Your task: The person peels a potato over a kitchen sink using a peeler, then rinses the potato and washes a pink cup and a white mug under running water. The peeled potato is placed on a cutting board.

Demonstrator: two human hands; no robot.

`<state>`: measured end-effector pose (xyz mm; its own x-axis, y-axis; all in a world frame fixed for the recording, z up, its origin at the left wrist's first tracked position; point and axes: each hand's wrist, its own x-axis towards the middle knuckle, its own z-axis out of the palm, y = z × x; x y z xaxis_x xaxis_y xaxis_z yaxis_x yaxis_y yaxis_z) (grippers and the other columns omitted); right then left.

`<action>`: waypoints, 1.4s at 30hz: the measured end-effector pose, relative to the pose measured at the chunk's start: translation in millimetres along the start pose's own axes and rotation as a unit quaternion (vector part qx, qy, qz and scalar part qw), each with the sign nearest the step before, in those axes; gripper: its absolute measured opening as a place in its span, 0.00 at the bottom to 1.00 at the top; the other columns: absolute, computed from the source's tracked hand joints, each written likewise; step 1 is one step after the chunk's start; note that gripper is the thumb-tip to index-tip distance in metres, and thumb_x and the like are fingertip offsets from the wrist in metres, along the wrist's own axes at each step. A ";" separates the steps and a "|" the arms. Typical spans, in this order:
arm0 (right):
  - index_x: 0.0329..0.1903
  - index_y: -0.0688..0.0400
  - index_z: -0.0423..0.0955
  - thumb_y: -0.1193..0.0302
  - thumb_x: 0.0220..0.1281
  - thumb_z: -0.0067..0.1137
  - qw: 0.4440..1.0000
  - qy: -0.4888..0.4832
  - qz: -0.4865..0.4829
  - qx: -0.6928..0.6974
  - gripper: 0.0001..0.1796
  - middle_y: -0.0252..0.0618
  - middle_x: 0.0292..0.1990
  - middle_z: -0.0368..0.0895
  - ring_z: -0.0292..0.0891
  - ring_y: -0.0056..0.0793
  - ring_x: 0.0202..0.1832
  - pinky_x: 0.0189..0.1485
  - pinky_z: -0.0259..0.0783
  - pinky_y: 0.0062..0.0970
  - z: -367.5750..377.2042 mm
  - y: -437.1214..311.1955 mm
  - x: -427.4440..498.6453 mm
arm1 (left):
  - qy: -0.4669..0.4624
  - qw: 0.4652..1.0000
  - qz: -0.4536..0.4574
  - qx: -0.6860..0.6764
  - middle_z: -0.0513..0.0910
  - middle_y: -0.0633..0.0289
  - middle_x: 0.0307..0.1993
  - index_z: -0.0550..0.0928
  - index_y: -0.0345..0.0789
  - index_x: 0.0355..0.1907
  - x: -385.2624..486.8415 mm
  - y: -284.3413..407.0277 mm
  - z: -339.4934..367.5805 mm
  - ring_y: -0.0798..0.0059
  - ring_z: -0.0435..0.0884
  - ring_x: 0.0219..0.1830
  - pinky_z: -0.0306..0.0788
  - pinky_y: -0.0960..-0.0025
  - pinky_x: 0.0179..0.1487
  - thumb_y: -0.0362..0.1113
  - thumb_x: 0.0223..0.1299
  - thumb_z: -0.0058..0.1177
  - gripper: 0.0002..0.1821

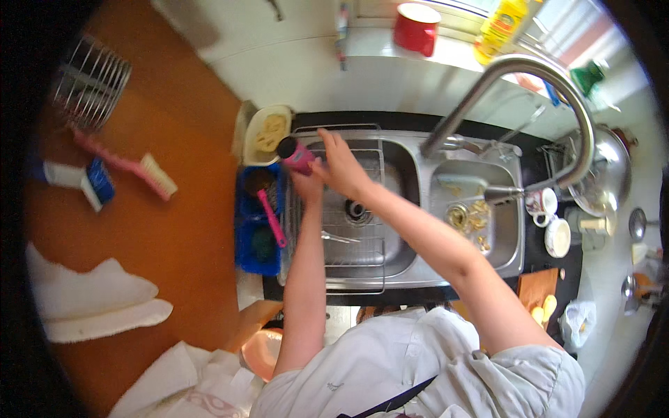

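My left hand [307,187] grips a pink bottle [300,158] with a black cap, above the left end of the sink. The bottle is tilted, its cap pointing toward a cream-coloured tub [252,137] of pale sliced food. Close against the bottle's other end, my right hand [342,163] has its fingers stretched out. Whether its thumb touches the bottle is unclear. Below both hands a wire rack [383,209] spans the left steel basin [405,251]. A metal utensil [338,237], perhaps a fork, lies on it.
A blue two-part tray [281,219] holds scrubbers and a pink-handled tool [271,219]. Peelings [478,214] lie in the right basin [504,235], under a tall arched faucet [522,60]. Mugs [541,201] and a cutting board [537,287] stand right. A red mug [415,31] sits on the sill.
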<state>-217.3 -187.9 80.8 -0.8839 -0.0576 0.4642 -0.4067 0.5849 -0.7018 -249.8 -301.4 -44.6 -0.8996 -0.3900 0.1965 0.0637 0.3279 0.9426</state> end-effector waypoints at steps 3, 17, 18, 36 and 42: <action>0.56 0.67 0.64 0.73 0.57 0.59 0.992 0.045 0.080 0.087 0.25 0.53 0.47 0.71 0.72 0.46 0.49 0.51 0.70 0.35 -65.9 -18.9 -77.3 | -0.032 0.992 -0.096 0.081 0.83 0.48 0.42 0.80 0.29 0.43 -2.1 -9.0 -6.3 0.54 0.81 0.45 0.71 0.59 0.50 0.47 0.47 0.68 0.26; 0.34 0.68 0.70 0.50 0.61 0.55 0.692 0.438 0.528 -0.225 0.28 0.48 0.27 0.77 0.76 0.40 0.28 0.29 0.70 0.37 -436.1 221.0 -375.6 | -0.048 0.934 -0.159 0.316 0.81 0.35 0.41 0.81 0.20 0.40 13.1 -20.2 3.8 0.44 0.79 0.47 0.71 0.53 0.52 0.72 0.40 0.60 0.48; 0.32 0.66 0.71 0.49 0.62 0.54 0.681 0.419 0.584 -0.139 0.27 0.44 0.25 0.77 0.74 0.35 0.23 0.23 0.68 0.33 -432.1 215.5 -351.0 | -0.049 0.943 -0.161 0.287 0.81 0.36 0.44 0.81 0.19 0.42 15.0 -20.9 -9.6 0.46 0.79 0.48 0.71 0.55 0.53 0.70 0.40 0.63 0.48; 0.30 0.66 0.76 0.56 0.61 0.58 0.850 0.148 0.504 -0.042 0.21 0.50 0.24 0.79 0.77 0.45 0.28 0.31 0.68 0.36 -281.8 138.3 -321.5 | -0.129 0.982 -0.114 0.077 0.81 0.54 0.41 0.76 0.26 0.47 -75.9 67.3 38.4 0.71 0.78 0.41 0.71 0.72 0.48 0.44 0.54 0.65 0.26; 0.29 0.65 0.74 0.56 0.64 0.56 0.870 0.120 0.478 0.023 0.22 0.44 0.19 0.73 0.68 0.31 0.23 0.28 0.64 0.34 -247.0 153.9 -302.4 | -0.244 0.960 -0.133 -0.016 0.80 0.59 0.40 0.77 0.29 0.46 -148.1 120.7 90.5 0.77 0.77 0.42 0.70 0.75 0.48 0.43 0.57 0.63 0.21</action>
<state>44.5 119.4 -34.1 -0.7521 0.6109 -0.2472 0.4738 0.2406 -0.8471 -147.9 -126.1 15.6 -0.9806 -0.0034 -0.1961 -0.1910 0.2422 0.9512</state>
